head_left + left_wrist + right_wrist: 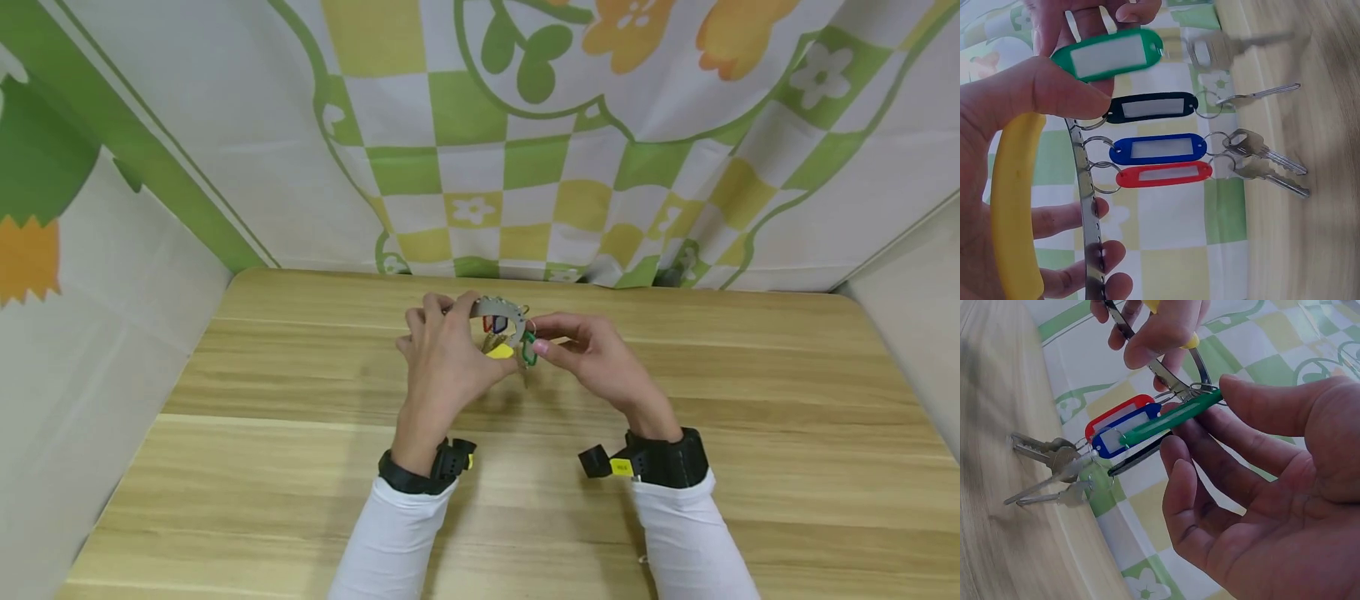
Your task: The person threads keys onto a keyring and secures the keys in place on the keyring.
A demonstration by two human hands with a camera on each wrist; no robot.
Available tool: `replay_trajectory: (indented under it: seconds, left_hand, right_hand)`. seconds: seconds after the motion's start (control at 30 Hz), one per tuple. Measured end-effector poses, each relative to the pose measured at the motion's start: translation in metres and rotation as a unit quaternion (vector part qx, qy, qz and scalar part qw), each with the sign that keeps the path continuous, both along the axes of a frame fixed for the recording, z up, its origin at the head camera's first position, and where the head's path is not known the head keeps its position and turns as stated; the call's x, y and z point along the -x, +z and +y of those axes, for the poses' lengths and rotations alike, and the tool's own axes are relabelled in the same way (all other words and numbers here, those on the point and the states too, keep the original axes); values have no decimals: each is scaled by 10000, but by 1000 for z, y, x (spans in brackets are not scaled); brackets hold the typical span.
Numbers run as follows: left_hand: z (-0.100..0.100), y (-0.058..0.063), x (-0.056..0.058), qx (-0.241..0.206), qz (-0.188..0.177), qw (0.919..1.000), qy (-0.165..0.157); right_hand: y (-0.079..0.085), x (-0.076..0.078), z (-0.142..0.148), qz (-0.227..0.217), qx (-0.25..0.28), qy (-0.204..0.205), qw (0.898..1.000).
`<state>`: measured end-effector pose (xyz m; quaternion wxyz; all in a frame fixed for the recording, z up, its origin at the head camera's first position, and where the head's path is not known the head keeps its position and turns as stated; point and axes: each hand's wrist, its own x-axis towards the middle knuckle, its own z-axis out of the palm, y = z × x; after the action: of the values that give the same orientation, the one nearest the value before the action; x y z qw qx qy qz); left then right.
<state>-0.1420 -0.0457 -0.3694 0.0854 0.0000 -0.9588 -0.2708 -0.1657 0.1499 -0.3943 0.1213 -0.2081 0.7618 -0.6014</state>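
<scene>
My left hand (448, 360) holds up a flat metal key ring holder (1092, 250) with a yellow grip (1017, 212). Small rings hang a black key tag (1154, 109), a blue key tag (1160, 149) and a red key tag (1164, 174) from the metal band, each with a key. Close by, my right hand (606, 367) pinches the end of a green key tag (1169, 419) between thumb and fingers. A blurred key (1229, 47) dangles from the green tag. Whether its ring is on the band is hard to tell.
Both hands are above a wooden table (262, 500). A green, yellow and white checked curtain (525, 192) hangs behind its far edge. Black straps (667, 458) with small cameras sit on both wrists.
</scene>
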Motion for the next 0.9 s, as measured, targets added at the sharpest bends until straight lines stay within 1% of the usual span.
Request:
replay_trajectory:
  seconds: [0.2, 0.3, 0.57, 0.73, 0.83, 0.9]
  left_hand:
    - [0, 0, 0, 78, -34, 10000, -19]
    - [0, 0, 0, 97, -49, 9999, -28]
    - [1, 1, -1, 115, -47, 9999, 17]
    - [1, 0, -1, 156, -33, 9999, 61]
    - [1, 0, -1, 169, -21, 9998, 82]
    - [1, 0, 0, 173, -20, 9998, 98]
  right_hand:
    - [-1, 1, 1, -192, 139, -32, 9997]
    - [-2, 1, 1, -173, 95, -115, 9997]
    - [-1, -1, -4, 54, 186, -740, 9971]
    - [2, -4, -9, 332, 54, -1027, 9941]
    - [3, -6, -12, 592, -48, -1192, 9911]
    - [4, -7, -15, 850, -146, -1325, 9874]
